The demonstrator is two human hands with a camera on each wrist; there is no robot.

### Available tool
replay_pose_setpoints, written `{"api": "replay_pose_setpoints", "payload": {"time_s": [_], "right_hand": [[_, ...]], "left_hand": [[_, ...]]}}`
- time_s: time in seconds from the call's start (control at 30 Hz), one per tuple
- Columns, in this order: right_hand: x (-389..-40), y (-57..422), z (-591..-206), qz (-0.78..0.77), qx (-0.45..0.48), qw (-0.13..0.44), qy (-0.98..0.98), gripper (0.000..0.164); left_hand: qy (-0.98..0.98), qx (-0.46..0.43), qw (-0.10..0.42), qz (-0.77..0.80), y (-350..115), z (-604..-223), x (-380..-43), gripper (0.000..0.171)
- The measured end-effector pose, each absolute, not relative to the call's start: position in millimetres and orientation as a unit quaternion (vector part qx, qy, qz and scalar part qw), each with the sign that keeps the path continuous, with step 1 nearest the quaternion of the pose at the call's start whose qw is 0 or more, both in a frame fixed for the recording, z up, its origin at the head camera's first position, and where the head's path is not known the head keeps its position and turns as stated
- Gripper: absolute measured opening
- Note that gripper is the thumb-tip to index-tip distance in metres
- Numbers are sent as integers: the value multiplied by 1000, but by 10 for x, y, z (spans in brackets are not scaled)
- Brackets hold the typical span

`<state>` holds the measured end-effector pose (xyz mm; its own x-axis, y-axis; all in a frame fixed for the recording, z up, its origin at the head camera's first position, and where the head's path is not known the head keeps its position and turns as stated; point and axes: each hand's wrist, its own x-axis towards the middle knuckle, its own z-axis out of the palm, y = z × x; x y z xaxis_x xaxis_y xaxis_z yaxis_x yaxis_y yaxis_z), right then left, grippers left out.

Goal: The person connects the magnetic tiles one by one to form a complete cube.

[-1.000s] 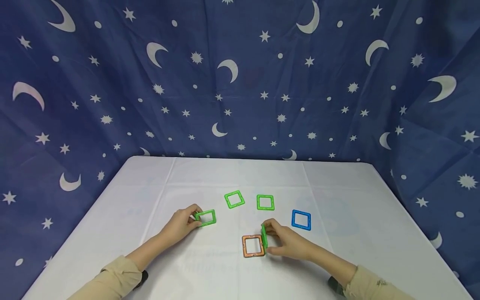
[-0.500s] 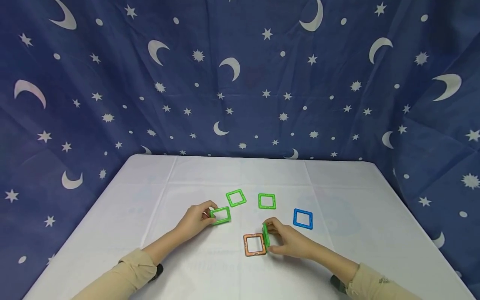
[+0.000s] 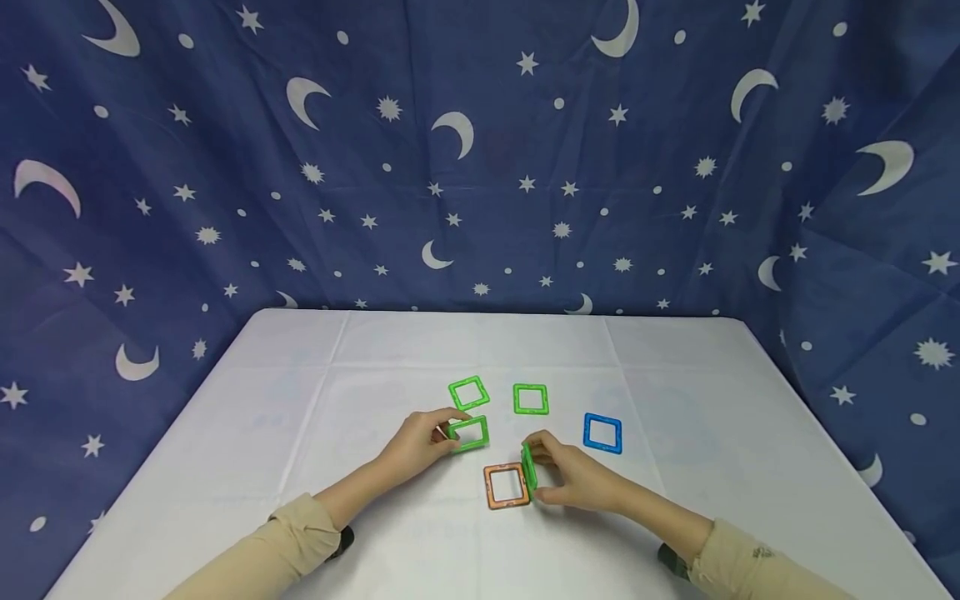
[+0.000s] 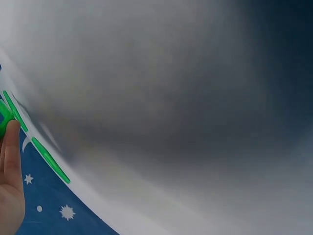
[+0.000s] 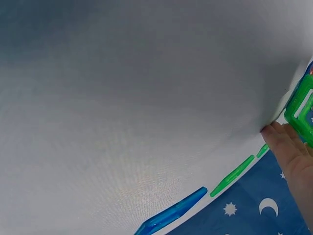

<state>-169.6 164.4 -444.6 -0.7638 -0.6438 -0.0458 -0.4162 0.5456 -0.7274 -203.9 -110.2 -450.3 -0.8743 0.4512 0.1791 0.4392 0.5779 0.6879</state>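
My left hand [image 3: 420, 442] pinches a green square frame tile [image 3: 471, 434] by its left side, tilted up, just in front of a green tile lying flat. My right hand [image 3: 573, 477] holds another green square tile [image 3: 529, 471] on edge, its thumb at the near end and fingers at the far end. That upright tile stands along the right side of an orange square tile [image 3: 507, 486], which lies flat on the table. In the right wrist view the upright green tile [image 5: 301, 110] shows beside the fingers. The left wrist view catches only part of the left hand [image 4: 11, 181].
Flat behind the hands lie a green tile [image 3: 468, 392], a second green tile [image 3: 531, 399] and, to the right, a blue tile [image 3: 603, 433]. A white cloth covers the table [image 3: 375, 533]. Behind it hangs a blue curtain [image 3: 480, 158] with moons and stars.
My left hand has moved right with its green tile, coming nearer the orange tile. The right hand keeps its green tile upright at the same spot.
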Motion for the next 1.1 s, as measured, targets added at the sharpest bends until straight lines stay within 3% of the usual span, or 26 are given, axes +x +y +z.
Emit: {"api": "replay_pose_setpoints", "payload": {"time_s": [1.1], "right_hand": [[-1715,1615,-4399,-382,-301,163,858,55]], "left_hand": [[882,317,71,343,-771,-4465,-1996,34]]}}
